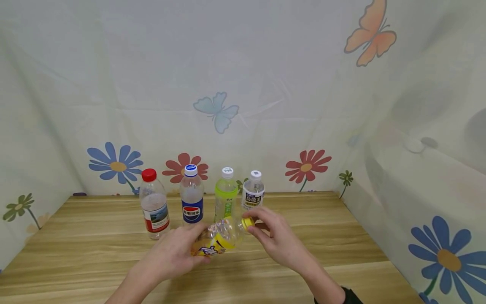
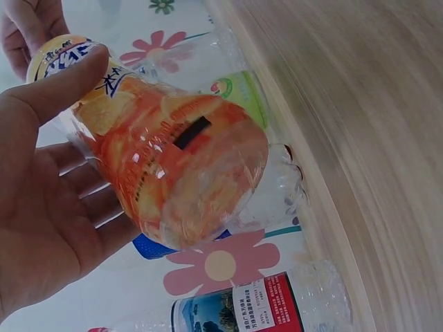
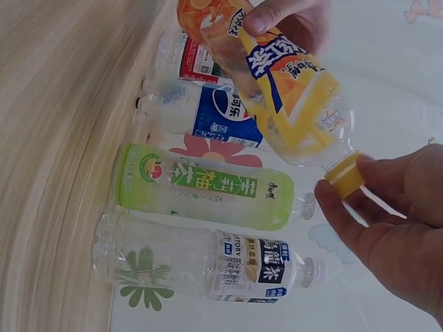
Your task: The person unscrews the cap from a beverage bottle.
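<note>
An orange-and-yellow labelled drink bottle (image 1: 216, 240) is held tilted on its side above the table, its yellow cap (image 1: 247, 223) toward the right. My left hand (image 1: 176, 251) grips it round the body, thumb across the label in the left wrist view. With thumb and fingertips, my right hand (image 1: 279, 240) pinches the cap, clearest in the right wrist view. The bottle looks empty, and its base (image 2: 214, 187) faces the left wrist camera. Just behind it stands a green-labelled bottle (image 3: 208, 187) with a white cap.
Along the back of the wooden table (image 1: 95, 253) stand a red-capped water bottle (image 1: 155, 211), a blue-labelled cola bottle (image 1: 192, 202) and a clear oolong tea bottle (image 3: 208, 259). A flowered curtain (image 1: 243, 84) hangs behind and at both sides.
</note>
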`<state>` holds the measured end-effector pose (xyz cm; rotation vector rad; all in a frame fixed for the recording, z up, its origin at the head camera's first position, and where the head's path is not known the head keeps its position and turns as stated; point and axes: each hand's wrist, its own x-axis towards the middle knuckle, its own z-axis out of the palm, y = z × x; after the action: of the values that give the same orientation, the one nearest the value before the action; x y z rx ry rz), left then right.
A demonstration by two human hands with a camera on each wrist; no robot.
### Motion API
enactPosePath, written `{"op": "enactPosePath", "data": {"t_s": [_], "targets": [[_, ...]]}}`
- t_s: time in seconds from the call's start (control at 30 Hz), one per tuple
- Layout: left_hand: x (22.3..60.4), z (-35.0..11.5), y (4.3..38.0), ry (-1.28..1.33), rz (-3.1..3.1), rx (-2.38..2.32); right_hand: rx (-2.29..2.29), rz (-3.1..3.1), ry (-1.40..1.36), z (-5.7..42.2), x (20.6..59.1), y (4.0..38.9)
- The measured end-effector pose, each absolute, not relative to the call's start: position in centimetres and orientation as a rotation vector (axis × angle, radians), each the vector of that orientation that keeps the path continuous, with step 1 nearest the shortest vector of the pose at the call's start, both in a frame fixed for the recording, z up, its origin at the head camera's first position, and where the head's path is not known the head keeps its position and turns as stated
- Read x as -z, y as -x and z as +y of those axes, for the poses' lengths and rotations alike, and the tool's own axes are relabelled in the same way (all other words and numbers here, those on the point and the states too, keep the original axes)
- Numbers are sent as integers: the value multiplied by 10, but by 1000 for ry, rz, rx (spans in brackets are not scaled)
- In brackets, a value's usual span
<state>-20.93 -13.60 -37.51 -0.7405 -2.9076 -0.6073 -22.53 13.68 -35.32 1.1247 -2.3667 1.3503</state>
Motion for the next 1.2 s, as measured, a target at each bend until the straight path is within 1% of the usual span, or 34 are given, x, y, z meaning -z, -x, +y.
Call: {"op": "enactPosePath", "data": {"t_s": [0.47,0.83,1.2], "targets": [[376,-137,210,763,-2924,629,-1345,-2347,-1143,136,354,225],[374,-136,207,748,-2936,632,-1287,-2487,-955,139,354,225],[373,-135,207,736,-2947,664,-1298,-2458,-960,138,352,223]]}}
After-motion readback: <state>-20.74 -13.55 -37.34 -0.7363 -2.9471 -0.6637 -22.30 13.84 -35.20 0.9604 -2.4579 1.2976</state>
